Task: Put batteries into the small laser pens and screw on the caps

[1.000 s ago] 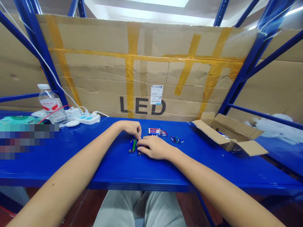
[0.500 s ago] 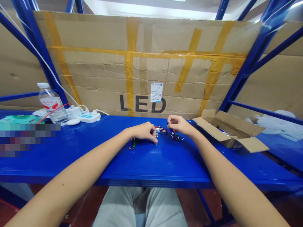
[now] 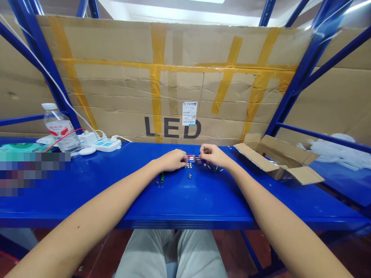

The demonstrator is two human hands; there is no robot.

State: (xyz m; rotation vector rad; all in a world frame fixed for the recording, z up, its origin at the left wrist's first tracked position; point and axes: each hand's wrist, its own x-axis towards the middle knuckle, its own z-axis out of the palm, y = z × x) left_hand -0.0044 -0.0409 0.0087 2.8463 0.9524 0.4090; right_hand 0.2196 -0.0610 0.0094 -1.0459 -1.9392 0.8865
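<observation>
My left hand (image 3: 171, 160) and my right hand (image 3: 211, 155) meet over a small row of red and blue pen-like sticks (image 3: 193, 158) on the blue shelf (image 3: 185, 200). Both hands have their fingers curled and pinched on the ends of the sticks. Small silver pieces (image 3: 189, 166) lie just below the sticks, one more silver piece (image 3: 190, 176) a little nearer to me. Two dark green and blue sticks (image 3: 160, 178) lie under my left wrist. Coloured clips (image 3: 215, 168) lie by my right wrist.
An open cardboard box (image 3: 278, 162) lies on its side at the right. A water bottle (image 3: 60, 128), a white power strip (image 3: 106, 144) with cables and a small white oval thing (image 3: 87, 151) stand at the back left. A taped cardboard sheet marked LED (image 3: 174, 77) closes the back.
My right hand left the green and blue sticks, went up right to the clips, then came to the red and blue sticks. My left hand moved right to meet it. Small silver pieces now show.
</observation>
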